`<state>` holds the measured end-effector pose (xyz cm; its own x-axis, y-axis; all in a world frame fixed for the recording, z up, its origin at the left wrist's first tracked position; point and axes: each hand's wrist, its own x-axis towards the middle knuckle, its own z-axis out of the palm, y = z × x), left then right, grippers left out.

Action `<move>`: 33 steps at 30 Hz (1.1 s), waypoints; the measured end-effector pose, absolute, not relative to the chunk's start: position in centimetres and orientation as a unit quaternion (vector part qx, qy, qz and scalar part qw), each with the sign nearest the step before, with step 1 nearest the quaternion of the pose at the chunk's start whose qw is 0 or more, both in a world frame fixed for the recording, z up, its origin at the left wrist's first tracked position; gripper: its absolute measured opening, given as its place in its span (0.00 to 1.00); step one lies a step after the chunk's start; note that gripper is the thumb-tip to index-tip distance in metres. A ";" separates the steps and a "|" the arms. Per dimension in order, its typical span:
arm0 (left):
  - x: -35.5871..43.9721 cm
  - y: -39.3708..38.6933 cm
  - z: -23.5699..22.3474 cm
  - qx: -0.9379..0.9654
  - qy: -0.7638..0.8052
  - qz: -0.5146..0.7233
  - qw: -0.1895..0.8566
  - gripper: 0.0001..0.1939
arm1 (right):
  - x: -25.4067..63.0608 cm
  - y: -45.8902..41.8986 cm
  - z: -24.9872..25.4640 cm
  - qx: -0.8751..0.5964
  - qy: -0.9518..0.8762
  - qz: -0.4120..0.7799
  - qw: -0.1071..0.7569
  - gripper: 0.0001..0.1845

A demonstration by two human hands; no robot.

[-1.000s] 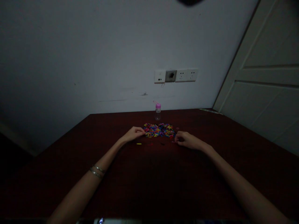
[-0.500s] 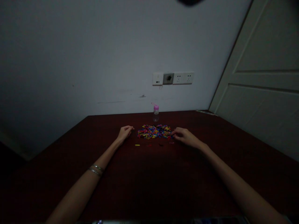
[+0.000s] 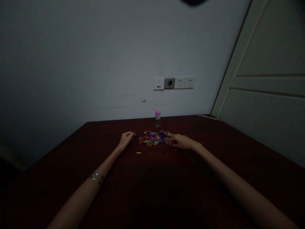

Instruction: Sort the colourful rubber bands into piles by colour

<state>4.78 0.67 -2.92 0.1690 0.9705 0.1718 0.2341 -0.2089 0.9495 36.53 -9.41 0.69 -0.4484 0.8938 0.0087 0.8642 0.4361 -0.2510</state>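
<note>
A pile of small colourful bands [image 3: 154, 138] lies on the dark red table [image 3: 152, 190]. My left hand [image 3: 126, 139] rests on the table just left of the pile, fingers curled loosely, a little apart from it. My right hand [image 3: 181, 142] lies at the pile's right edge, fingers bent and touching the bands there; what they pinch is too small to make out. A few single pieces, one yellow [image 3: 138, 153], lie in a row in front of the pile. Two thin bracelets [image 3: 95, 178] sit on my left forearm.
A small clear bottle with a pink cap [image 3: 157, 117] stands behind the pile near the table's far edge. The wall behind carries a row of sockets [image 3: 173, 83]. A pale door [image 3: 267, 95] stands at the right. The room is dim.
My left hand has drawn back from the pile's left edge and curled. My right hand has shifted up to the pile's right edge. The view has tilted slightly.
</note>
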 end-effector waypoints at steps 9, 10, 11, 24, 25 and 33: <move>4.9 3.8 -3.5 0.636 0.476 0.436 0.423 0.15 | 36.5 -9.2 1.0 -0.515 -0.851 0.089 0.054 0.08; 4.9 4.1 -3.5 0.638 0.477 0.435 0.420 0.15 | 36.5 -9.2 0.9 -0.514 -0.851 0.091 0.054 0.08; 5.0 4.3 -3.5 0.640 0.478 0.435 0.417 0.15 | 36.6 -9.2 0.9 -0.512 -0.852 0.096 0.056 0.08; 5.0 4.7 -3.7 0.648 0.469 0.438 0.410 0.14 | 36.5 -9.8 1.0 -0.517 -0.848 0.109 0.042 0.06; 5.0 4.6 -3.7 0.650 0.469 0.437 0.408 0.13 | 36.4 -9.9 0.9 -0.519 -0.848 0.100 0.038 0.06; 4.9 4.2 -3.5 0.650 0.473 0.429 0.411 0.14 | 35.8 -10.4 0.4 -0.517 -0.854 0.046 0.032 0.09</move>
